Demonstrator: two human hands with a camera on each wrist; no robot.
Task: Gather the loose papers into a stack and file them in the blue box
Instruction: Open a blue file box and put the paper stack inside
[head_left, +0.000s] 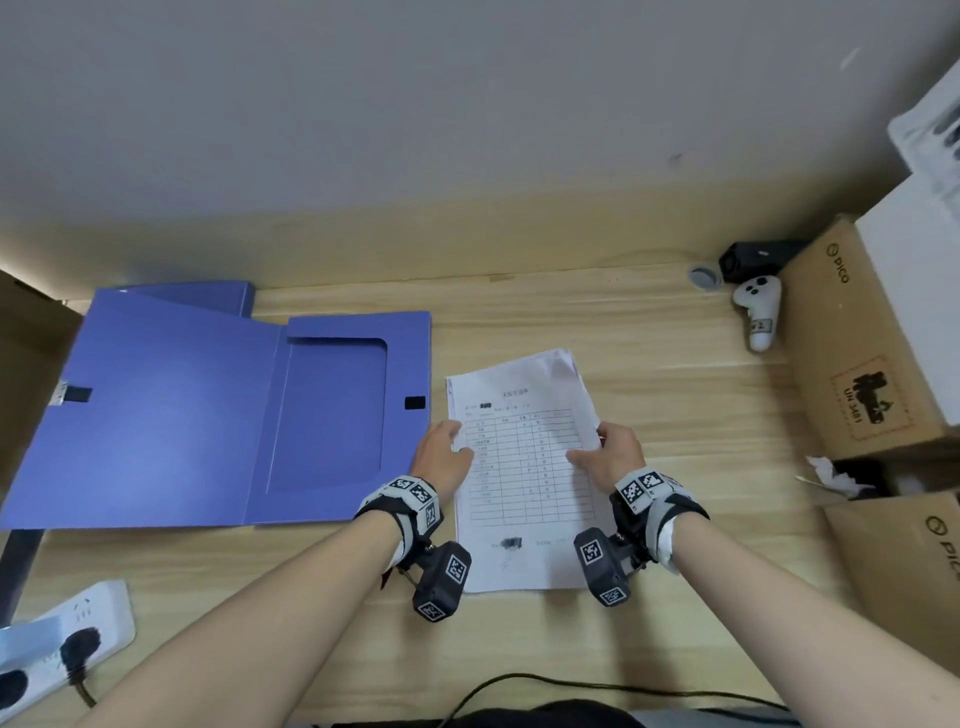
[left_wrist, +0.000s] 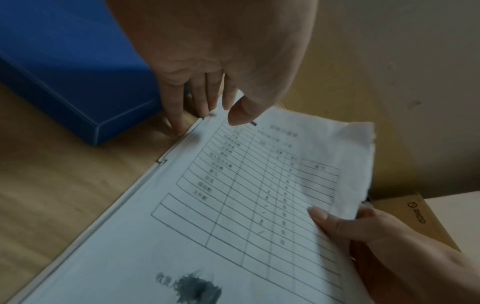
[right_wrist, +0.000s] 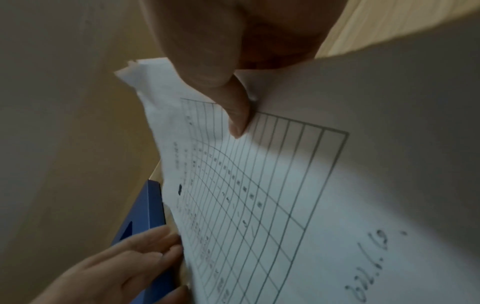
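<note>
A stack of white papers (head_left: 524, 467) with a printed table on top lies on the wooden desk, just right of the open blue box (head_left: 171, 415). My left hand (head_left: 447, 452) sets straight fingers (left_wrist: 179, 115) against the stack's left edge, and its thumb rests on the top sheet. My right hand (head_left: 605, 449) pinches the right edge, thumb (right_wrist: 233, 115) on top and fingers underneath, and that edge is slightly lifted. The left wrist view shows the papers (left_wrist: 259, 205) beside the box's corner (left_wrist: 98, 127). In the right wrist view the sheet (right_wrist: 285, 185) hides most of the box (right_wrist: 153, 205).
Cardboard boxes (head_left: 857, 353) line the desk's right side, with another (head_left: 909, 561) nearer me. A white controller (head_left: 758, 312), a black device (head_left: 753, 257) and a grey cap (head_left: 705, 277) sit at the back right. A power strip (head_left: 62, 644) lies front left, and a black cable (head_left: 571, 686) runs along the front edge.
</note>
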